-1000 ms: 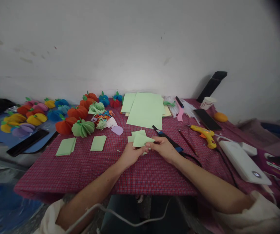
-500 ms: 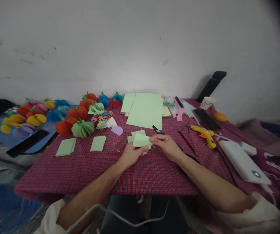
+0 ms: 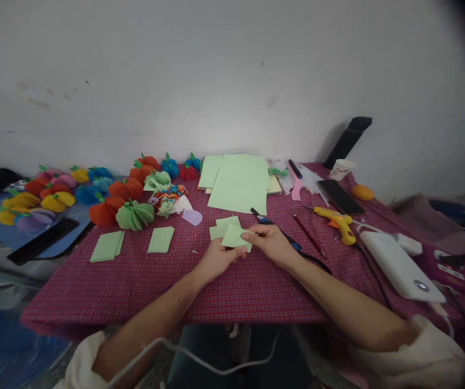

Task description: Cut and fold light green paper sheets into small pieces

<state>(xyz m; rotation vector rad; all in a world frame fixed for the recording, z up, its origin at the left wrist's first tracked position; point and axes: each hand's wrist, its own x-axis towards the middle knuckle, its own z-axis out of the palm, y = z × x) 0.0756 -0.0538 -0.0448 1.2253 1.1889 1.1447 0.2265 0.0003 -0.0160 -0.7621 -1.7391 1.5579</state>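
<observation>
Both hands meet over the middle of the red checked tablecloth [image 3: 143, 292]. My left hand [image 3: 216, 258] pinches the lower edge of a small light green paper piece [image 3: 235, 236]. My right hand [image 3: 271, 244] grips the same piece at its right side, fingers closed on it. More small green pieces [image 3: 221, 226] lie on the cloth just behind it. Blue-handled scissors [image 3: 270, 224] rest right behind my right hand.
Large green sheets [image 3: 240, 182] lie at the back centre. Two green paper stacks [image 3: 108, 246] sit front left. Coloured paper pumpkins [image 3: 135, 214] crowd the left. A yellow glue gun [image 3: 335, 220], a pencil [image 3: 308, 228], a phone [image 3: 339, 196], a paper cup [image 3: 341, 169] and a white box [image 3: 400, 265] stand at right.
The green piece has been turned and shifted slightly between my hands; my right hand's fingers moved along its right edge. Everything on the table stays where it was.
</observation>
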